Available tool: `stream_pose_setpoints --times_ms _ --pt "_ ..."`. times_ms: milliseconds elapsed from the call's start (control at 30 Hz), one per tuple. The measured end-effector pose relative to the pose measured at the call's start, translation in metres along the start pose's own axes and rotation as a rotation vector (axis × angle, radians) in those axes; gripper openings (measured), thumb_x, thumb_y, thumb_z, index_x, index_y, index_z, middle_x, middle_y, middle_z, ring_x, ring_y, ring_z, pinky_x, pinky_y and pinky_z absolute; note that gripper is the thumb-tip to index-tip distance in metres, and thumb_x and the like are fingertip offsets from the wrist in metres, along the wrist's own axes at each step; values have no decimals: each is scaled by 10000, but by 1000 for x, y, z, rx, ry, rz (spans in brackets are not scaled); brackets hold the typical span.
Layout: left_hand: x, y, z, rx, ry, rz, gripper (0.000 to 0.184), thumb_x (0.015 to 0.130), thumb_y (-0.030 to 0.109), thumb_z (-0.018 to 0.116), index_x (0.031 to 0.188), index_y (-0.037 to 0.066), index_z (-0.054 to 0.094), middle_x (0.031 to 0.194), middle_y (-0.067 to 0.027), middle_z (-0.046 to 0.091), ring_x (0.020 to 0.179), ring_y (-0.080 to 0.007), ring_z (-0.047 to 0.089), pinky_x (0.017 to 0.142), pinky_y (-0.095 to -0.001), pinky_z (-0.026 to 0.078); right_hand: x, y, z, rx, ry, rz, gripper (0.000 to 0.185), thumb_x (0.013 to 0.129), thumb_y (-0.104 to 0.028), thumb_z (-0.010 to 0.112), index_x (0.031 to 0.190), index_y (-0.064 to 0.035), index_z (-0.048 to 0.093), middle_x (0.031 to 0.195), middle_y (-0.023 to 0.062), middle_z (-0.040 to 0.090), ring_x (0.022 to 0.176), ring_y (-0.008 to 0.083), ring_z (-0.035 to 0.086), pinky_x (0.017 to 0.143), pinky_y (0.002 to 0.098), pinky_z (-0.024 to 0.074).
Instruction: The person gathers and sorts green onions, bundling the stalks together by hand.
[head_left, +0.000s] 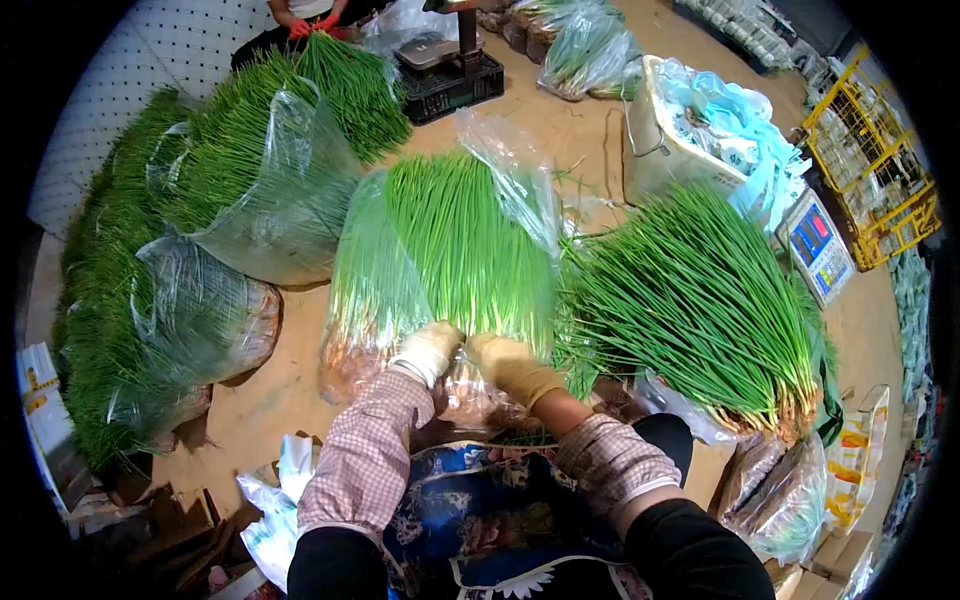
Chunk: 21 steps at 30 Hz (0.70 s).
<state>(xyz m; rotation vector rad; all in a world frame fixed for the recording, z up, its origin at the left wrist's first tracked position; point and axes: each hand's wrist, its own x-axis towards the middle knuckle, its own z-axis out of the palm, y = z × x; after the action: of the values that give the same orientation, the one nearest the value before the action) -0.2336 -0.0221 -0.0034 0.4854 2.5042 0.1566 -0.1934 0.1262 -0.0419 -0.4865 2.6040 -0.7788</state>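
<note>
Both of my hands wear pale gloves and meet at the lower part of a clear plastic bag full of green onions. My left hand has its fingers closed at the bag's near side, over the pale stems. Just beside it, my right hand is also closed, with its fingertips on the plastic. The leaves point away from me and the brown roots lie nearest my lap. To the right rests a large loose pile of green onions, roots toward me.
Bagged green onions stand at the left. Behind are a scale on a black crate and another person's red-gloved hands. At the right are a white bin, a digital scale and a yellow crate.
</note>
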Motion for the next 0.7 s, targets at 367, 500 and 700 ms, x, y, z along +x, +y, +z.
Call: stream_pose_setpoints --times_ms 367,500,700 --pt "-126 -159 66 -165 367 -642 180 796 107 515 934 73 626 971 -180 615 915 -351 589 800 -424 468 -172 129 16 -529 -253 334 213 782 -94 514 917 0 649 931 166 643 825 287 645 714 376 523" --pt "-152 -155 74 -98 309 -697 189 771 82 536 937 92 626 991 -198 603 971 -338 574 831 -413 462 -203 147 -23 -443 -140 465 200 774 -111 507 846 -38 679 894 182 643 880 318 627 743 420 501" --pt "-186 -101 74 -377 925 -322 250 782 86 545 1027 41 555 1046 -183 558 959 -323 563 866 -385 441 -176 65 -24 -403 177 397 437 763 -169 566 1169 -22 504 1061 228 584 981 302 584 860 392 449"
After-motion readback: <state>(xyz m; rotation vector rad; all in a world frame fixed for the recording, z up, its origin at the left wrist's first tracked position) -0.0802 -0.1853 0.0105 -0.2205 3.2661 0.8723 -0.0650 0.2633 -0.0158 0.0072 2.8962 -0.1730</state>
